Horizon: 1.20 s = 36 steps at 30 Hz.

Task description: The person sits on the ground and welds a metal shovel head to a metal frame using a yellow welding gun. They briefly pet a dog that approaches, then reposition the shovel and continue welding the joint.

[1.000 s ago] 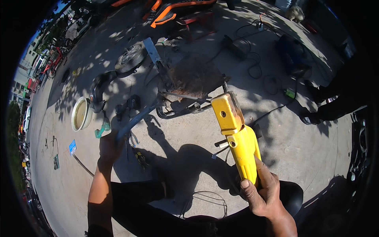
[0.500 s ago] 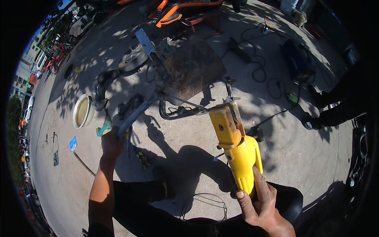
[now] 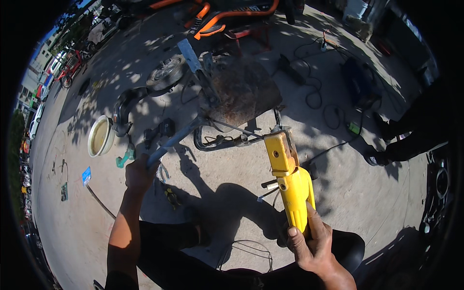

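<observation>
Your left hand (image 3: 140,175) has its fingers wrapped around the lower end of a blue-grey tube (image 3: 175,139), which slants up and away to the near left corner of a rusty plate (image 3: 246,92). Your right hand (image 3: 313,245) grips the handle end of a yellow tool (image 3: 296,195), thumb on the near side, the tool's boxy head tilted away from you. A thin rod (image 3: 237,127) runs from that head toward the tube's far end — whether its tip touches metal, you cannot tell from here.

The plate lies over a black tubular frame (image 3: 224,146) on the concrete ground (image 3: 362,188), ahead of you and between your hands. Left of the tube are a dark drill (image 3: 164,128), a green-handled tool (image 3: 127,155) and a pale basin (image 3: 110,142); yellow-handled pliers (image 3: 172,197) lie just right of your left hand. Over to your right — well apart — stands another person's leg (image 3: 415,145).
</observation>
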Motion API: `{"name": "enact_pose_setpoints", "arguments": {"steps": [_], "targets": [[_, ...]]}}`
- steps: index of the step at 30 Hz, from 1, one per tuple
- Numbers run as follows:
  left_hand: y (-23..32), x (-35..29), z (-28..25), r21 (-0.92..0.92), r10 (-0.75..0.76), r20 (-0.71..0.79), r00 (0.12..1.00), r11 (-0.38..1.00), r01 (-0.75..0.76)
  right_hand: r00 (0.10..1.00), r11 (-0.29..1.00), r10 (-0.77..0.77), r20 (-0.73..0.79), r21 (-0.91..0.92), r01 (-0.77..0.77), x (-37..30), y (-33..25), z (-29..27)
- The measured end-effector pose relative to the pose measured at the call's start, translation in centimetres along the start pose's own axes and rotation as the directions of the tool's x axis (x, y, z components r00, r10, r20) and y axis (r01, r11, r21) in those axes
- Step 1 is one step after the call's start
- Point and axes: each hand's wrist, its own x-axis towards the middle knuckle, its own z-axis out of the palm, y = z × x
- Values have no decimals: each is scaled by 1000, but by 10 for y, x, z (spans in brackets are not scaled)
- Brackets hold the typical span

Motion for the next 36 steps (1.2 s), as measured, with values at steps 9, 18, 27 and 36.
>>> {"name": "enact_pose_setpoints", "arguments": {"steps": [9,18,27,36], "targets": [[7,0,-4,-12,-9,5,1000,1000,10,998,997,58,12,50,-58,4,0,2],[10,1,-6,-72,-99,111,989,992,107,999,999,42,14,24,-42,7,-2,2],[11,2,-6,-13,-18,56,998,1000,19,997,997,73,18,21,-73,6,-2,2],[12,3,-6,-5,-19,77,997,1000,19,999,999,34,21,-9,-34,9,-1,1]]}}
